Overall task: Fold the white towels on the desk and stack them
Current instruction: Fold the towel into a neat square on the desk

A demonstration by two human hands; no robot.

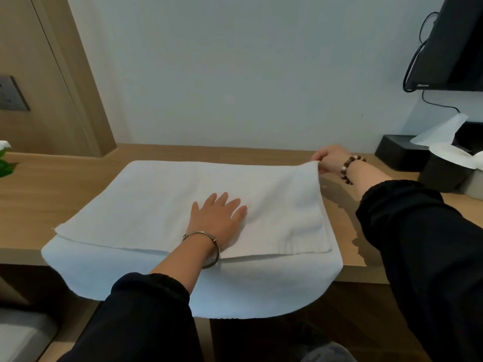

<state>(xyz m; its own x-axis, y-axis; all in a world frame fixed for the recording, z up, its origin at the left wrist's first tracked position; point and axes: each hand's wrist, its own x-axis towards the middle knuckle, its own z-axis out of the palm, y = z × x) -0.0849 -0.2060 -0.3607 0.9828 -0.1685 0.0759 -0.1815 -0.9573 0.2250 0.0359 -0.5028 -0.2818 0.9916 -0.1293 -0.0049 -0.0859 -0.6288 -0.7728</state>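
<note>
Towel [162,199] lies mid-desk [52,194], spread flat. An under layer hangs over the front edge; whether this is one towel doubled or two, cannot tell.

Left hand [217,218] lies flat on the upper layer near the front edge, fingers straight and spread, gripping nothing. Likely an anchor so the cloth does not slide.

Right hand [330,159] pinches the upper layer's far right corner between thumb and fingers, with the corner lifted just off the desk. Reads as the start of a fold leftward over the pinned middle.

Tissue box [397,152] sits at the back right corner, apart from the towel. No stack in view yet.
</note>
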